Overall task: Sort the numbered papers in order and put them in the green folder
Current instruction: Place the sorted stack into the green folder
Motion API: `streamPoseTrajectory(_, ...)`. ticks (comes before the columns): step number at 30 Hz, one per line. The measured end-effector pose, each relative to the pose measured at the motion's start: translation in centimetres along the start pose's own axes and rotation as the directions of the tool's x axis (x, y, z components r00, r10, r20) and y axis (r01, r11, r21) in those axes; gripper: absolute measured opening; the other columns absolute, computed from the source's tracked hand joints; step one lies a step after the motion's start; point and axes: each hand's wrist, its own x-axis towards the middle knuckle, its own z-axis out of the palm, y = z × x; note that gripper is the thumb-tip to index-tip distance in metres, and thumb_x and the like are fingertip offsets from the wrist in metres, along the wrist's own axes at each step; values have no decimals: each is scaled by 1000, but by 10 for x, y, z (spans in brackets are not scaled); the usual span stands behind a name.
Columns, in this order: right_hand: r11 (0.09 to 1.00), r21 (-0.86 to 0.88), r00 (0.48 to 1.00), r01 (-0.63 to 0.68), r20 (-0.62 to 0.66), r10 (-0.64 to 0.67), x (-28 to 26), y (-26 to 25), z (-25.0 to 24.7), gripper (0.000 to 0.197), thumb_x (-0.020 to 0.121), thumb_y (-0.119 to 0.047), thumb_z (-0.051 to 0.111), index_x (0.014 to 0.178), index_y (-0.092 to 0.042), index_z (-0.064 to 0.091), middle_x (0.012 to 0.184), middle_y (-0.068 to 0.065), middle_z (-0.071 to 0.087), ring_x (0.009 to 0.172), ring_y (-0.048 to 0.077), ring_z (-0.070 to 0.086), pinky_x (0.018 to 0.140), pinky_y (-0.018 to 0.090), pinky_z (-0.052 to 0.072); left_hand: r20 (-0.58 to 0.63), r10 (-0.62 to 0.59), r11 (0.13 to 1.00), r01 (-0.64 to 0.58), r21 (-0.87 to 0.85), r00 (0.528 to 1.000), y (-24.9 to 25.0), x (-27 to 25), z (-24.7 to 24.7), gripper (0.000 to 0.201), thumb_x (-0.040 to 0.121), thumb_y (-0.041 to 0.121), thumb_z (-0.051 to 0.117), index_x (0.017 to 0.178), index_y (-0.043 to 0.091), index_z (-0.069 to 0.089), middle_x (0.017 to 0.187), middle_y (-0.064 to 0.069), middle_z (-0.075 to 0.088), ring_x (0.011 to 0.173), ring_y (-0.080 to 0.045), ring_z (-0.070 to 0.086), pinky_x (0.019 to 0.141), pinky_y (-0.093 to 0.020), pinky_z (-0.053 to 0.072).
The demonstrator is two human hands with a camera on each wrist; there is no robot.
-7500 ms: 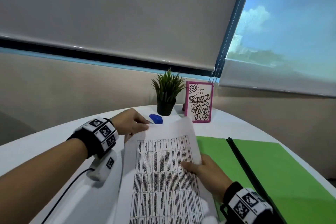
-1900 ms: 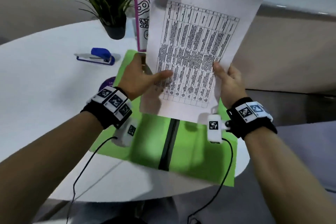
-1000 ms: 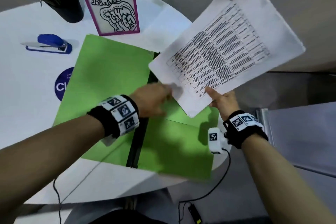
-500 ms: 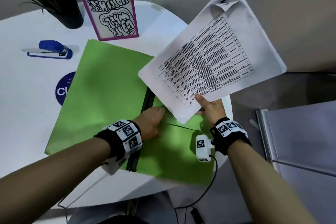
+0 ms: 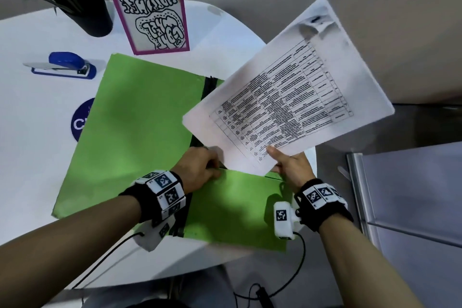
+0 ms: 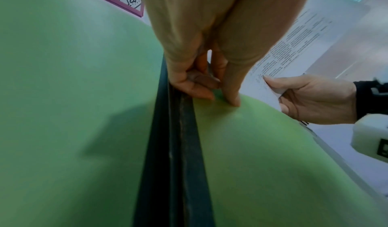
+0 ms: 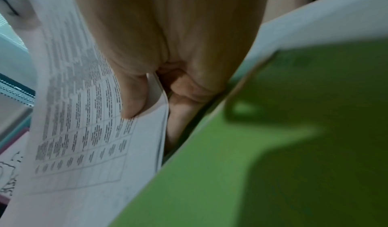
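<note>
The green folder [image 5: 140, 132] lies open on the white table, its black spine [image 5: 197, 137] running towards me. My left hand [image 5: 215, 170] pinches the top edge of the pocket on the folder's right half, beside the spine; in the left wrist view the fingers [image 6: 233, 96] curl onto that green edge [image 6: 252, 131]. My right hand [image 5: 277, 160] holds the stack of printed papers [image 5: 287, 97] by its near corner, thumb [image 7: 134, 101] on top and fingers underneath. The papers tilt up and right above the pocket [image 7: 273, 164].
A blue stapler [image 5: 67, 65], a potted plant [image 5: 92, 17] and a pink-framed sign [image 5: 150, 5] stand behind the folder. A round blue sticker [image 5: 82, 120] shows at its left edge. The table's rim [image 5: 250, 32] curves close on the right, with a grey cabinet [image 5: 412, 195] beyond.
My left hand let go of the papers and dropped to the folder's pocket edge. My right hand alone now carries the stack, and has lowered it towards the folder.
</note>
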Motion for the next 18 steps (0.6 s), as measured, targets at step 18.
streamPoseTrajectory(18, 917, -400, 999, 3, -39, -20, 12, -28, -36, 39, 78, -26, 79, 61, -2, 54, 42, 5, 53, 33, 7, 51, 55, 20, 46, 93, -39, 985, 23, 169, 995, -27, -11, -43, 17, 82, 14, 75, 98, 10, 72, 99, -3, 67, 85, -13, 56, 79, -19, 43)
